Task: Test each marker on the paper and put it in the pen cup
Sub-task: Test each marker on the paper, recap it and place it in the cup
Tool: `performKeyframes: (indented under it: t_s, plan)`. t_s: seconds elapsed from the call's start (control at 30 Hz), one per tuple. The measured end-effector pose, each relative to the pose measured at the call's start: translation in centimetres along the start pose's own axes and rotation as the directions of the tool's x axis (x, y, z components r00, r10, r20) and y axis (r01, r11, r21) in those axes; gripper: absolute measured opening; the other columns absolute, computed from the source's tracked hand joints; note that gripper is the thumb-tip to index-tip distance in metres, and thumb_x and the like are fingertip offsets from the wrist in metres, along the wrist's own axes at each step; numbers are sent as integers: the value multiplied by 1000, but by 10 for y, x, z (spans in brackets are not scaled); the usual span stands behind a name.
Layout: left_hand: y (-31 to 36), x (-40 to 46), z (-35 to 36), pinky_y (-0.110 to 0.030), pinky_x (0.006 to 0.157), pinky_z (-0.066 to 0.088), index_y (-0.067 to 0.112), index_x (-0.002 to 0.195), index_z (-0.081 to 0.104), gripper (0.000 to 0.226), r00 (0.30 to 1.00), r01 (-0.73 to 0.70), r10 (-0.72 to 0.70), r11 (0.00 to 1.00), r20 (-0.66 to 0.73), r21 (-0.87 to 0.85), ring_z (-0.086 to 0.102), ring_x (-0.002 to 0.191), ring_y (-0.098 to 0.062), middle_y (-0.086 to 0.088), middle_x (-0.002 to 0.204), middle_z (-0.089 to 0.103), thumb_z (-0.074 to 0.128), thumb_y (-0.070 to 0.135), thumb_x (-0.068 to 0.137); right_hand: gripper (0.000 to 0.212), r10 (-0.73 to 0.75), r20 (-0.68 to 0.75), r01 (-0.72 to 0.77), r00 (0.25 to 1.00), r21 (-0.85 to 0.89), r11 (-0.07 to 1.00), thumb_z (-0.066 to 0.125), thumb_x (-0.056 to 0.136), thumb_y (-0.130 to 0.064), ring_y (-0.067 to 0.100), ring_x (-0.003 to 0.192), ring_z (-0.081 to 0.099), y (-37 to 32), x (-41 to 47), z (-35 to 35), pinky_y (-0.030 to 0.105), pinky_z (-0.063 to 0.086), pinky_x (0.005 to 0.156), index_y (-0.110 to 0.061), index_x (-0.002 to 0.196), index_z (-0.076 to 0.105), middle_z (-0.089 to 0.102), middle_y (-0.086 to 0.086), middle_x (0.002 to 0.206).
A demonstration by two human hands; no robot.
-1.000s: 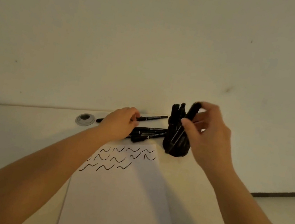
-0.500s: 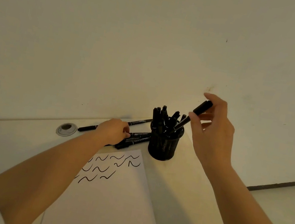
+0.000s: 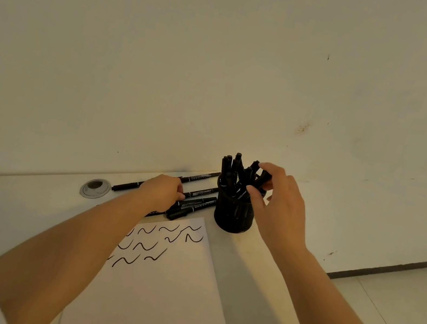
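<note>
**Marker at the cup rim, loose markers under your left hand**

Surroundings, taken from the pen cup (image 3: 234,213): it stands on the pale bench (image 3: 12,212), close to the wall (image 3: 224,63). Left of it lies a cluster of loose markers (image 3: 196,201), one longer marker (image 3: 195,179) lying behind them toward the wall. Further left a round grommet (image 3: 95,187) is set into the bench. In front of the cup and to its left lies the paper (image 3: 154,294), its far corner nearly touching the marker cluster. Your left forearm crosses the paper's left part and hides some of the wavy test strokes (image 3: 146,247).

Materials and shapes: the cup is a black cylinder of mesh, filled with upright black marker caps (image 3: 230,165). The loose markers are slim black barrels with pale lettering. The paper is a plain white sheet, flat.

Hands: your right hand (image 3: 279,204) is at the cup's right rim, thumb and fingers pinching a black marker (image 3: 262,179) whose lower end sits among those in the cup. Your left hand (image 3: 161,191) is curled over the cluster; what it grasps, I cannot tell.

Change from half a second ago: your right hand has dropped from above the cup to its rim, and the marker has gone further in. Your left hand stays on the cluster.
</note>
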State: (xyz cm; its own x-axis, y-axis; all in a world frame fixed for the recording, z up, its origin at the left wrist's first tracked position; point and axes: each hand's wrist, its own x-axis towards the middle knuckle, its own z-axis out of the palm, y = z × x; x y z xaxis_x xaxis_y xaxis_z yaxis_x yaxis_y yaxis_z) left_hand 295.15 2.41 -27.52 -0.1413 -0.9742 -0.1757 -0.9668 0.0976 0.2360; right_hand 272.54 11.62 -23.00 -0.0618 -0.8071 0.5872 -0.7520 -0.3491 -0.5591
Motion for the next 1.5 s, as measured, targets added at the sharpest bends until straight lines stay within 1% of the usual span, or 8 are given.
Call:
performKeyframes:
  t_s: [0.43, 0.63, 0.77, 0.97, 1.07, 1.13, 1.23, 1.5]
  plan:
    - [-9, -35, -7, -31, 80, 42, 11, 111, 51, 24, 951, -65, -15, 967, -310, -246, 51, 93, -18, -6, 109, 52, 41, 27, 96, 34, -72, -20, 68, 997, -157, 985, 66, 81, -15, 24, 97, 53, -1, -9, 10, 25, 39, 61, -12, 115, 58, 57, 7, 106]
    - [-10, -77, -11, -28, 74, 47, 20, 100, 48, 8, 953, -115, -31, 883, -301, -456, 60, 82, -9, 6, 89, 64, 42, 23, 95, 40, -61, -12, 59, 998, -163, 985, 64, 81, -12, 25, 98, 52, -3, -15, 12, 26, 41, 61, -10, 121, 56, 55, 9, 110]
    - [-4, -105, -11, -17, 66, 43, 23, 95, 47, 6, 946, -172, -7, 837, -325, -519, 60, 75, -1, 13, 79, 63, 43, 19, 95, 45, -15, 4, 16, 1000, -184, 983, 62, 83, -14, 26, 105, 46, -8, -16, 11, 29, 42, 73, -10, 126, 52, 53, 10, 117]
    - [4, -150, 1, -24, 69, 47, 34, 83, 43, 20, 936, -240, 15, 759, -353, -605, 60, 70, 4, 13, 75, 65, 44, 17, 94, 45, -66, -88, 50, 994, -169, 984, 65, 78, -14, 28, 113, 38, -38, -33, 10, 36, 35, 89, -10, 122, 56, 54, 10, 122]
    - [4, -167, 10, -21, 67, 47, 31, 85, 46, 20, 945, -246, 10, 678, -326, -693, 60, 66, 2, 11, 73, 66, 44, 14, 94, 23, -56, -26, 58, 998, 61, 996, 62, 84, -20, 14, 96, 45, -59, -52, 15, 25, 38, 83, -20, 107, 64, 58, 0, 103]
    - [4, -178, 15, -15, 63, 46, 30, 87, 48, 19, 950, -260, 35, 643, -312, -721, 61, 67, 2, 13, 71, 67, 44, 13, 94, 9, 26, 228, -100, 973, 318, 943, 57, 87, -29, 0, 77, 51, -74, -64, 21, 12, 39, 67, -38, 86, 61, 58, -12, 82]
    - [3, -191, 20, -13, 63, 47, 33, 89, 49, 18, 955, -267, 86, 657, -282, -705, 61, 70, 1, 17, 72, 66, 44, 16, 94, 17, 26, 463, -255, 886, 439, 861, 51, 90, -35, -1, 67, 54, -88, -80, 33, 9, 41, 59, -40, 75, 58, 59, -12, 65]
    - [-1, -205, 23, -3, 65, 39, 34, 91, 62, 15, 962, -250, 117, 749, -248, -614, 58, 69, 8, 18, 70, 63, 48, 30, 91, 24, 130, 465, -406, 876, 564, 719, 45, 94, -25, -6, 63, 56, -94, -99, 43, 7, 42, 58, -32, 78, 62, 61, -18, 58]
